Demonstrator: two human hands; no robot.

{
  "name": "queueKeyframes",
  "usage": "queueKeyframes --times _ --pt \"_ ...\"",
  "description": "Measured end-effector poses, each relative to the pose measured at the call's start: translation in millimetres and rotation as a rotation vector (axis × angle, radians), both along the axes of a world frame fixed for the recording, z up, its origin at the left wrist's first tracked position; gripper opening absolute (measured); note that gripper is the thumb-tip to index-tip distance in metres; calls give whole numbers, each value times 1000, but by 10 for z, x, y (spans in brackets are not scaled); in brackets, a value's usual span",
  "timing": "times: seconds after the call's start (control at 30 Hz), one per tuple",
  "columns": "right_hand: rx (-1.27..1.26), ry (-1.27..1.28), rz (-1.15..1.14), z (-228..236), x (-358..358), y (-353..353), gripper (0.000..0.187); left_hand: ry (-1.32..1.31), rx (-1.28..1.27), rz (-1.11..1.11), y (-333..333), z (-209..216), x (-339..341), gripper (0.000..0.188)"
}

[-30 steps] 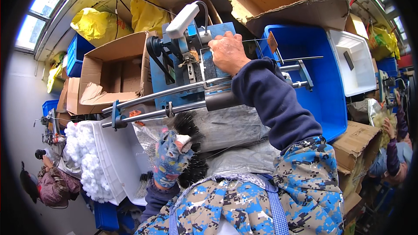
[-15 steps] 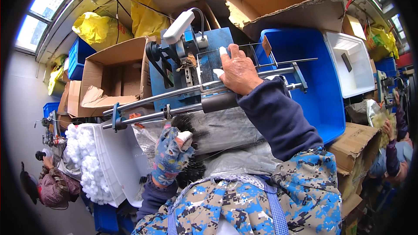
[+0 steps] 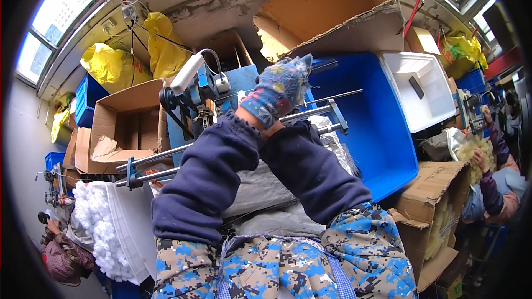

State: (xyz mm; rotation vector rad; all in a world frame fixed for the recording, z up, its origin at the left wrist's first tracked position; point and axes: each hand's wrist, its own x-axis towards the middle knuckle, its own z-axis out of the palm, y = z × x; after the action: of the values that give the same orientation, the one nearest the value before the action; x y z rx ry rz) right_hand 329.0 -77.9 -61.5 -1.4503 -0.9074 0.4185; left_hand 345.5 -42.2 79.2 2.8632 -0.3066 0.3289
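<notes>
Here, left hand (image 3: 281, 89) — frayed, patterned glove (image 3: 274, 95), near smooth metal rods (image 3: 305, 114)

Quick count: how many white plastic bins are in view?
2: the left bin, beside white fluffy pieces, and the right bin, just right of the large blue bin. More may be hidden.

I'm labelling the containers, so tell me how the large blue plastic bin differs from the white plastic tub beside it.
The large blue plastic bin looks bigger than the white plastic tub. The bin is deep blue; the tub is white. A thin metal rod reaches over the bin, but not over the tub. Both are open-topped.
</notes>
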Motion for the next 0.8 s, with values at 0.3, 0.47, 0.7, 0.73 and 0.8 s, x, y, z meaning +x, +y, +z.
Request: queueKeyframes --times 0.3,0.47,0.7,0.73,0.8 --pt "-832 -738 -65 653 -93 -304 34 215 65 207 -256 -462 619 24" --pt "-830 -739 -29 692 -150 -288 35 226 2 204 -236 -431 557 24" --pt "-828 -751 -16 713 -219 -240 37 225 -82 185 -207 -386 494 25" --pt "-828 -752 -15 713 -230 -227 38 227 -95 184 -200 -379 487 25" --pt "-826 -757 -14 717 -260 -201 38 228 -122 178 -189 -368 456 25"
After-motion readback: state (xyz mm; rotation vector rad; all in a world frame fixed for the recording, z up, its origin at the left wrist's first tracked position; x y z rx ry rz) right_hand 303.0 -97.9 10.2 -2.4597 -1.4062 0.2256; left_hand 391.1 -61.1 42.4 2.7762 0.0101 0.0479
